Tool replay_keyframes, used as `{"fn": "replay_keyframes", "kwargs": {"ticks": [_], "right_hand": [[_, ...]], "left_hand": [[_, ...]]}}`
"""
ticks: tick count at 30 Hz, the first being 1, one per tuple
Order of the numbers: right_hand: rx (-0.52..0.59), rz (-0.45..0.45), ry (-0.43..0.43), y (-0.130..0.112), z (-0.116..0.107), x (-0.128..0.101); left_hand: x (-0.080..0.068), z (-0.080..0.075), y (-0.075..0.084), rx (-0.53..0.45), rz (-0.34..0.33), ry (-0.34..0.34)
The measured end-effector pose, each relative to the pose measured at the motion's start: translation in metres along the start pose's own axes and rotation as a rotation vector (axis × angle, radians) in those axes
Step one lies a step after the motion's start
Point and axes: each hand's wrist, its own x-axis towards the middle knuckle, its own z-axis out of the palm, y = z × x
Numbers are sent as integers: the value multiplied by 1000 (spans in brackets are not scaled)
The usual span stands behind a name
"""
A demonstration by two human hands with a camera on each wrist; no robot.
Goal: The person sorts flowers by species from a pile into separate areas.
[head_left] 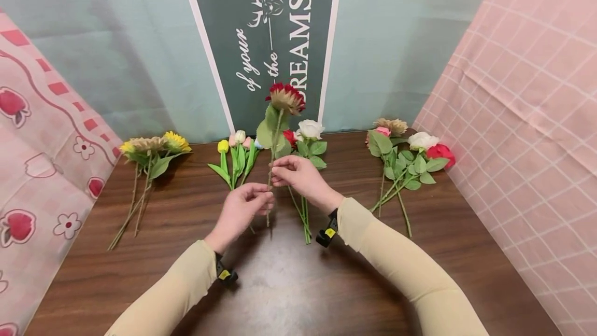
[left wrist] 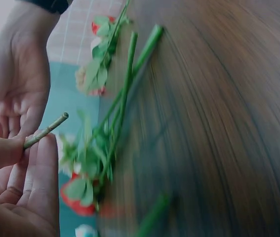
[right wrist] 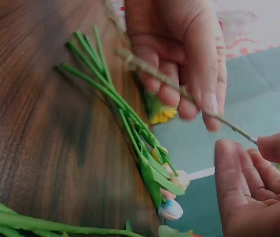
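A red sunflower (head_left: 286, 99) stands nearly upright above the table, its bloom leaning slightly right and showing the beige back, with green leaves below it. My left hand (head_left: 239, 212) pinches the lower stem between thumb and fingers. Just above, my right hand (head_left: 304, 178) pinches the same stem. In the left wrist view, the cut end of the stem (left wrist: 47, 130) sticks out past the left thumb. The right wrist view shows the stem (right wrist: 154, 74) running between both hands.
Tulips (head_left: 239, 157) and white and red roses (head_left: 311, 139) lie behind my hands. Yellow and beige sunflowers (head_left: 154, 149) lie at the left. Roses (head_left: 422, 157) and a beige bloom (head_left: 392, 126) lie at the right. Cloths border the brown table (head_left: 289, 284) at the back and sides.
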Motion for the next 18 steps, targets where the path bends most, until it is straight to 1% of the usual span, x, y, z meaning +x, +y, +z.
{"fn": "replay_keyframes", "kwargs": {"ticks": [3,5,8,10,12,13,15,17,18], "right_hand": [[-158,-45,-45,3,8,-3],[-292,-84,-67,5,13,-6],[-470,-121,-85,8,18,-10],[-551,-144,-97,11,20,-12],[-611,-168,-112,13,22,-14],[-640,-180,-119,14,23,-14],[-696,-209,-131,17,24,-14],[-739,-230,-144,19,26,-14],[-758,-236,-149,21,27,-14]], "left_hand": [[-8,-29,-3,39,-11,56],[-15,-57,-4,96,-10,104],[-26,-106,-7,219,2,185],[-34,-141,-7,327,10,250],[-42,-175,-6,391,-6,310],[-45,-191,-6,409,-20,340],[-49,-220,-5,395,-56,382],[-51,-244,-8,358,-88,399],[-51,-254,-10,349,-95,401]]}}
